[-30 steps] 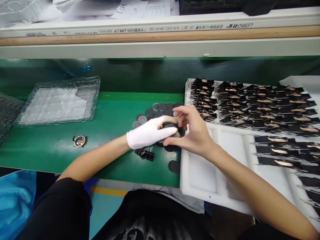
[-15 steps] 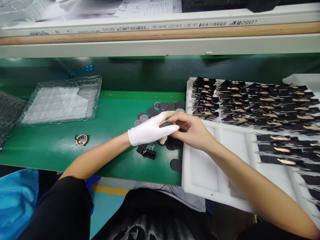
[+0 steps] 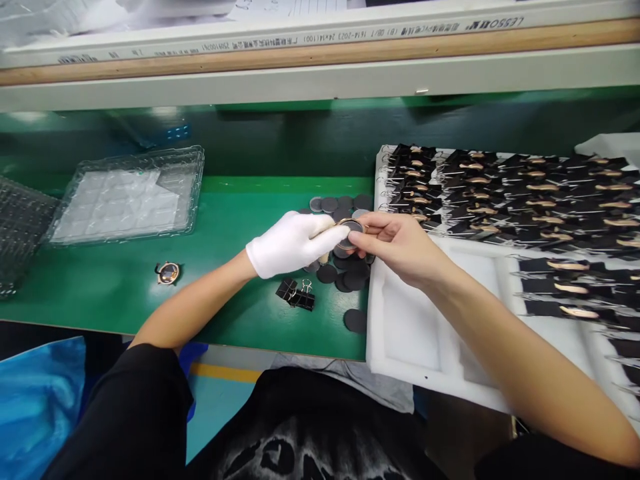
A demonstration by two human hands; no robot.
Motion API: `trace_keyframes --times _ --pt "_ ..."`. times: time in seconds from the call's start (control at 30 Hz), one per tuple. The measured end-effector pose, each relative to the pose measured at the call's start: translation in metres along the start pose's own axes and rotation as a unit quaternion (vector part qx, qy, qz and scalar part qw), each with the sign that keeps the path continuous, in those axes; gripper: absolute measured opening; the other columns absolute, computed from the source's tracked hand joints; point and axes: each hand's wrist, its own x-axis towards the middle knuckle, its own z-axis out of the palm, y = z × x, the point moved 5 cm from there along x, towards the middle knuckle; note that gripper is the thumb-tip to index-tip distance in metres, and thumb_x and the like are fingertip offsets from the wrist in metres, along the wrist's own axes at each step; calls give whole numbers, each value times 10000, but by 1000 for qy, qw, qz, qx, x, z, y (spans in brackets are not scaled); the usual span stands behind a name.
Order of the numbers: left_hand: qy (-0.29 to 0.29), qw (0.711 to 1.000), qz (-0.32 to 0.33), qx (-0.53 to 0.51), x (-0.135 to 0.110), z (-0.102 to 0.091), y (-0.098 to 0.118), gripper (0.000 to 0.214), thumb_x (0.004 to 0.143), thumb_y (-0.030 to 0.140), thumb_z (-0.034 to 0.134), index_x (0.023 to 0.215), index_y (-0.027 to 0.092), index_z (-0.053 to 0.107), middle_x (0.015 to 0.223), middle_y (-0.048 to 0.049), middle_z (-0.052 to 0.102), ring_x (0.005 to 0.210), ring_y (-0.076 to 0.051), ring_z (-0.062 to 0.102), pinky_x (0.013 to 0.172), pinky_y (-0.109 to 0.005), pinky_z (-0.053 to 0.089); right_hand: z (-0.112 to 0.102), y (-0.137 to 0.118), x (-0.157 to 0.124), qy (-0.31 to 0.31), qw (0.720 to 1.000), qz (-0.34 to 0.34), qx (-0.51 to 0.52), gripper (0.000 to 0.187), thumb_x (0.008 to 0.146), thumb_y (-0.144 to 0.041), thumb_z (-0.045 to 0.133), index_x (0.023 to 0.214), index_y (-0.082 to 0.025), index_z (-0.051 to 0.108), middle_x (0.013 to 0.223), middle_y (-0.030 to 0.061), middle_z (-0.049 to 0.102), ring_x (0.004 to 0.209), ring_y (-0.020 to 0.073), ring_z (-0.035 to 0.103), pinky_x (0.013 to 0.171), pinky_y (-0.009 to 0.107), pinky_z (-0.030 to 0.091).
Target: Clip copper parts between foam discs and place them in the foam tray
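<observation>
1. The gloved left hand (image 3: pixel 287 243) and the bare right hand (image 3: pixel 400 247) meet over the green mat (image 3: pixel 225 220), both holding one ring (image 3: pixel 351 229).
2. The ring is round with a gold rim and a dark face, so it has no long axis. Its face tilts up towards the camera.
3. The left fingertips pinch its left edge. The right thumb and fingers close on its right edge.
4. It is held off the mat, above a scatter of grey discs (image 3: pixel 345 273), just left of the foam tray (image 3: pixel 415 333).
5. More discs lie beyond the hands, and one lies alone near the mat's front edge.
6. Black clips (image 3: pixel 295 295) lie on the mat just below the left hand.
7. The foam tray has long compartments. The near ones by the right forearm are bare. The far ones and those to the right hold rows of clipped parts (image 3: pixel 500 193), black with gold showing.
8. A clear tray (image 3: pixel 125 197) sits at the far left of the mat, with a white gridded sheet inside.
9. A second ring (image 3: pixel 169 272) lies alone on the mat near the clear tray, well apart from the hands.
</observation>
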Motion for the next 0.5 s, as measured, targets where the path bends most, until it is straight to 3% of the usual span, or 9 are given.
trace_keyframes --times 0.1,0.2,0.3,0.37,0.43,0.5 --pt "-58 991 38 111 -7 -1 1 564 1029 578 445 616 209 557 554 6 570 523 -131 510 588 -297 327 -7 -4 0 27 999 -32 -18 393 726 -529 933 898 -200 805 837 50 756 742 185 685 633 299 548" --pt "-118 971 26 206 -19 8 -6 596 881 664 652 524 214 492 473 12 376 470 -142 362 590 -319 212 -13 -11 -1 49 997 -55 -29 351 757 -529 913 831 -209 789 823 44 740 728 170 653 612 291 513" --pt "-182 954 17 237 -26 21 -12 469 769 486 802 535 216 498 473 33 329 462 -127 258 599 -315 174 -16 -16 -3 52 997 -51 -38 382 745 -565 906 822 -215 775 845 53 739 745 188 652 614 311 522" --pt "-206 949 48 235 -25 24 -10 425 821 397 742 542 210 482 490 31 345 477 -126 227 585 -320 160 -17 -18 -5 38 997 -44 -43 388 743 -570 906 857 -220 784 886 63 751 779 202 665 634 323 539" --pt "-188 956 81 210 -20 19 -4 447 914 404 636 552 202 469 514 28 368 497 -126 243 570 -324 170 -15 -20 -7 -3 999 -34 -38 364 758 -552 903 875 -224 794 923 69 760 824 214 686 688 343 566" --pt "-95 978 82 165 -11 5 2 488 976 444 553 565 197 464 540 30 382 523 -117 290 566 -313 205 -14 -22 -9 -38 999 -26 -24 345 768 -541 901 876 -229 802 957 73 765 883 232 708 783 385 597"
